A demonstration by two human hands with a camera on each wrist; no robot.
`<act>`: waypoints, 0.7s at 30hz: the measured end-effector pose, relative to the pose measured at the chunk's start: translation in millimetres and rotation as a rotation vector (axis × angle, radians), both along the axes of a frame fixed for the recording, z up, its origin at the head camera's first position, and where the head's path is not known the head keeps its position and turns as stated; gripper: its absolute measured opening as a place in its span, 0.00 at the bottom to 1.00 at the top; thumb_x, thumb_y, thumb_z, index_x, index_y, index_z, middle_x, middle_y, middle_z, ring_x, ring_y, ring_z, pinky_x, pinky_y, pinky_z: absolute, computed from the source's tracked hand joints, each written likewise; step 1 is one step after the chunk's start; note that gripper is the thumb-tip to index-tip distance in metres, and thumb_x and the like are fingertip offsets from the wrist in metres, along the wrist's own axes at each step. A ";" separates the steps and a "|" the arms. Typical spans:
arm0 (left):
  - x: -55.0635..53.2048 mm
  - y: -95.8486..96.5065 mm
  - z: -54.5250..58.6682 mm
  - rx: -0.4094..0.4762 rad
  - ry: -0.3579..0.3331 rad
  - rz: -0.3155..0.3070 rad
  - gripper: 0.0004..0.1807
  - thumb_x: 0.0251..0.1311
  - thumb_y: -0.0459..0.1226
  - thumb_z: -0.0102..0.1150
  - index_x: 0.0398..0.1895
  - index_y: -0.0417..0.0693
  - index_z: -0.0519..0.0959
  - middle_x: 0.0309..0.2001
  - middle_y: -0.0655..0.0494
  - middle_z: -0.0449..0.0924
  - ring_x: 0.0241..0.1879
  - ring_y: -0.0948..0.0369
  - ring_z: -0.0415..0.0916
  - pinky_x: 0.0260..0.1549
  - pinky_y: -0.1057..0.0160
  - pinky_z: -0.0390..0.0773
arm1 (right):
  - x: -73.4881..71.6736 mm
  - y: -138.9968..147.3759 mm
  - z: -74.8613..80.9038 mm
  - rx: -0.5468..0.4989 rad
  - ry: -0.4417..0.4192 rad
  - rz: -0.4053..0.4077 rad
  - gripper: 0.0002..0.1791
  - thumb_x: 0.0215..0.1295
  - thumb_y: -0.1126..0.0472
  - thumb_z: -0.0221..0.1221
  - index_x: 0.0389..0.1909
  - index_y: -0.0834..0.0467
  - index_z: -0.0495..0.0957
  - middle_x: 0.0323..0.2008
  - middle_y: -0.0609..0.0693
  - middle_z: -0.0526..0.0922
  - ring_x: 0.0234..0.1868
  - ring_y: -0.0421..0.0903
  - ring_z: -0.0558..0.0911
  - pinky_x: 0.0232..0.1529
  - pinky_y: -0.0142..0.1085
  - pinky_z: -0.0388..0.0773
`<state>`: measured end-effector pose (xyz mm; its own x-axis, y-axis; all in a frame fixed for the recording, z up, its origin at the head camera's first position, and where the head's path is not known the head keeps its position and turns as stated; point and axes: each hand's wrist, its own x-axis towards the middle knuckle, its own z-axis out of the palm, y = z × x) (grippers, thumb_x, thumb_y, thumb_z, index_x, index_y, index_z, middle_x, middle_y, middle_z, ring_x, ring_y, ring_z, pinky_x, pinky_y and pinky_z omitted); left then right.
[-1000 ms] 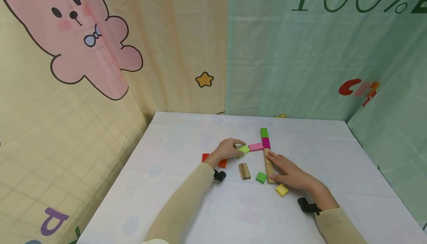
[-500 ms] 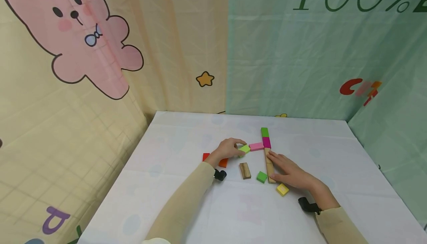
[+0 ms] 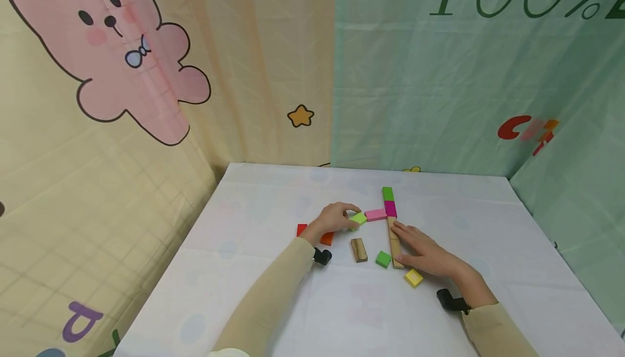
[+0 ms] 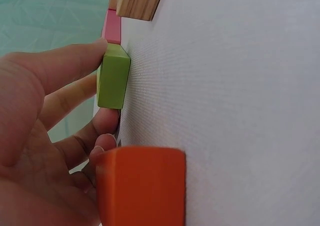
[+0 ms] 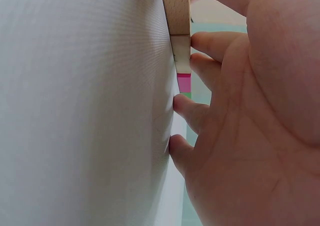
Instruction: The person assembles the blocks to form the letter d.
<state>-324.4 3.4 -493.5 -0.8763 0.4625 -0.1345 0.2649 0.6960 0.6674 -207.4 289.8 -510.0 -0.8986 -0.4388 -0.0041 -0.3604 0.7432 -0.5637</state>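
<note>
My left hand point(image 3: 334, 217) pinches a lime green block point(image 3: 358, 218) between thumb and fingers. In the left wrist view the block point(image 4: 115, 81) sits at the near end of a pink block point(image 4: 113, 26). That pink block point(image 3: 375, 215) reaches across to a magenta block point(image 3: 390, 208), with a green block point(image 3: 388, 193) beyond it. Below the magenta one runs a line of two plain wooden blocks point(image 3: 394, 243). My right hand point(image 3: 427, 251) rests along these, index and middle fingertips touching their side in the right wrist view; its other fingertips are down at the table.
An orange block point(image 3: 327, 239) and a red block point(image 3: 301, 229) lie by my left wrist, partly covered. Between my arms are a loose wooden block point(image 3: 358, 250) and a small green block point(image 3: 383, 259). A yellow block point(image 3: 414, 278) lies below my right hand on the white table point(image 3: 361, 319).
</note>
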 end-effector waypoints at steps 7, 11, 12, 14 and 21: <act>0.8 -0.1 1.0 -0.007 0.004 -0.001 0.23 0.60 0.48 0.70 0.60 0.67 0.82 0.42 0.60 0.77 0.40 0.60 0.71 0.33 0.65 0.74 | 1.3 -0.5 1.7 0.002 -0.003 -0.007 0.47 0.68 0.39 0.60 0.80 0.53 0.53 0.79 0.56 0.51 0.76 0.68 0.48 0.65 0.72 0.49; 1.3 0.1 1.1 -0.006 -0.002 0.002 0.23 0.60 0.48 0.70 0.60 0.67 0.82 0.41 0.60 0.77 0.40 0.59 0.71 0.33 0.65 0.73 | 1.6 -0.3 2.0 0.010 -0.003 -0.003 0.46 0.68 0.39 0.60 0.80 0.54 0.53 0.79 0.56 0.51 0.76 0.68 0.48 0.65 0.72 0.50; 1.1 0.1 1.0 -0.008 -0.002 0.000 0.23 0.60 0.48 0.70 0.60 0.67 0.82 0.41 0.60 0.77 0.40 0.59 0.71 0.33 0.65 0.73 | 1.7 -0.2 2.2 0.009 -0.004 -0.002 0.46 0.69 0.39 0.60 0.80 0.54 0.53 0.79 0.56 0.51 0.76 0.68 0.48 0.65 0.72 0.49; 0.5 0.0 1.1 -0.004 -0.003 -0.003 0.24 0.60 0.49 0.70 0.61 0.66 0.81 0.41 0.60 0.77 0.39 0.59 0.72 0.33 0.65 0.73 | 1.8 -0.3 3.1 0.002 -0.008 -0.002 0.46 0.69 0.40 0.60 0.80 0.54 0.53 0.79 0.56 0.51 0.76 0.68 0.48 0.65 0.72 0.49; 3.5 -7.2 2.6 0.086 -0.008 0.013 0.27 0.63 0.51 0.66 0.65 0.59 0.79 0.41 0.58 0.77 0.37 0.59 0.73 0.33 0.64 0.74 | 3.3 -2.3 6.0 -0.006 -0.015 0.003 0.46 0.69 0.42 0.60 0.80 0.55 0.53 0.79 0.57 0.50 0.76 0.68 0.47 0.66 0.72 0.48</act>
<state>-321.0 -3.7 -490.9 -0.8811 0.4617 -0.1019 0.2507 0.6389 0.7273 -204.1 287.4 -504.0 -0.8970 -0.4418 -0.0152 -0.3541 0.7387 -0.5736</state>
